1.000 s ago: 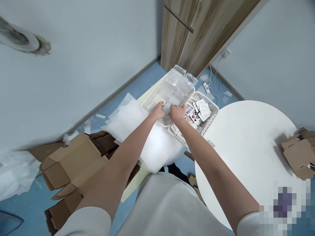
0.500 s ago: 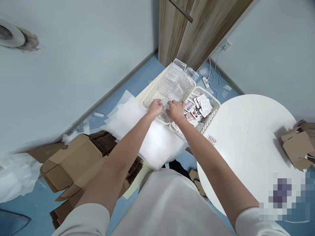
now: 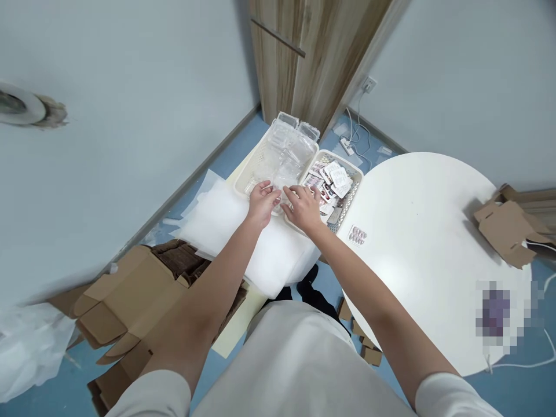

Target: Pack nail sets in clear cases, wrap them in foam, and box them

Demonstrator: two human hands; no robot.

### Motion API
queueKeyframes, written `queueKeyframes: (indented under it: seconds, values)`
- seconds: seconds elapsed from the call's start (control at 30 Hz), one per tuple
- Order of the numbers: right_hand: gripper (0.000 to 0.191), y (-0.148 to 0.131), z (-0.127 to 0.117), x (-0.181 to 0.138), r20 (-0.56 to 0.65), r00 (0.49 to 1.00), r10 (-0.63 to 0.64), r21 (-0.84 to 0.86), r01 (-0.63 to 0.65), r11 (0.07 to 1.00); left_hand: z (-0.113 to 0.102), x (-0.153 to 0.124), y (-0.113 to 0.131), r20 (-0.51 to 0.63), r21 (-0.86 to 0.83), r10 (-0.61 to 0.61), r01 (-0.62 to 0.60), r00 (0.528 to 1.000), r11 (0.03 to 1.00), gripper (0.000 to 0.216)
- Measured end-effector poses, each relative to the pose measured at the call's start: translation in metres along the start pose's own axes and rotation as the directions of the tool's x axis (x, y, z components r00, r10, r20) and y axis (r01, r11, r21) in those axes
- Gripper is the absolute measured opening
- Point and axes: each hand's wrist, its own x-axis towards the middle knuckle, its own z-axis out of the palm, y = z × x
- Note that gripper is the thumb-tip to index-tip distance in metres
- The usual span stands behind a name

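My left hand [image 3: 261,205] is at the near edge of a cream basket [image 3: 244,174], its fingers curled on a small clear plastic box [image 3: 277,193], partly hidden by the fingers. My right hand [image 3: 304,209] is close by, its fingers spread and bent towards that box; whether they touch it is unclear. Clear plastic boxes [image 3: 284,145] are heaped in the basket. To the right, a second cream basket [image 3: 347,197] holds printed cards [image 3: 336,175] with what look like press-on nails. My right hand covers part of its near left side.
White foam sheets [image 3: 226,217] lie in front of the baskets. Flattened cardboard boxes [image 3: 125,289] are stacked at left. A round white table [image 3: 425,231] at right carries a card of nails [image 3: 357,235] and a brown carton [image 3: 506,229]. A power strip [image 3: 346,146] with cables lies on the floor.
The view has turned to the right, so the baskets appear further left. My hands have drawn a little towards me, and the right fingers have spread. The card on the table is now uncovered.
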Motion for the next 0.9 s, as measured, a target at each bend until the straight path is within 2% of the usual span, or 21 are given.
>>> queueKeyframes:
  seconds: [0.1,0.2,0.27,0.37,0.43,0.53,0.63,0.77,0.83,0.9]
  values:
    - [0.038,0.017,-0.024,-0.038,-0.129,0.985,0.111,0.194,-0.084,0.977,0.013,-0.025,-0.001,0.148,0.075,0.049,-0.061,0.988,0.995,0.044]
    - [0.038,0.043,-0.048,-0.087,-0.175,0.928,0.328,0.475,-0.212,0.854,0.037,-0.055,-0.005,0.349,0.184,0.02,-0.089,0.937,0.979,0.041]
    - [0.047,0.063,-0.063,-0.125,-0.091,0.882,0.463,0.689,-0.281,0.669,0.059,-0.079,-0.011,0.495,0.259,-0.038,-0.105,0.868,0.96,0.04]
    - [0.055,0.09,-0.083,-0.189,0.061,0.847,0.528,0.88,-0.296,0.373,0.097,-0.118,-0.029,0.668,0.362,-0.163,-0.125,0.727,0.924,0.041]
    - [0.055,0.106,-0.094,-0.234,0.098,0.826,0.555,0.917,-0.292,0.272,0.126,-0.146,-0.045,0.729,0.415,-0.236,-0.141,0.643,0.899,0.043]
    - [0.047,0.128,-0.107,-0.299,0.113,0.781,0.614,0.929,-0.302,0.214,0.167,-0.188,-0.077,0.772,0.455,-0.305,-0.149,0.558,0.878,0.044]
    - [0.04,0.149,-0.115,-0.356,0.089,0.701,0.708,0.952,-0.268,0.146,0.199,-0.228,-0.113,0.776,0.421,-0.308,-0.086,0.551,0.903,0.044]
    - [0.04,0.174,-0.118,-0.416,0.044,0.571,0.82,0.978,-0.194,0.082,0.226,-0.274,-0.158,0.739,0.47,-0.364,-0.047,0.567,0.881,0.051]
    - [0.04,0.183,-0.118,-0.437,0.038,0.54,0.841,0.98,-0.187,0.075,0.234,-0.293,-0.176,0.712,0.528,-0.406,-0.056,0.572,0.847,0.053]
    - [0.038,0.188,-0.117,-0.452,0.041,0.527,0.849,0.98,-0.188,0.069,0.242,-0.306,-0.189,0.689,0.547,-0.398,-0.075,0.605,0.834,0.051]
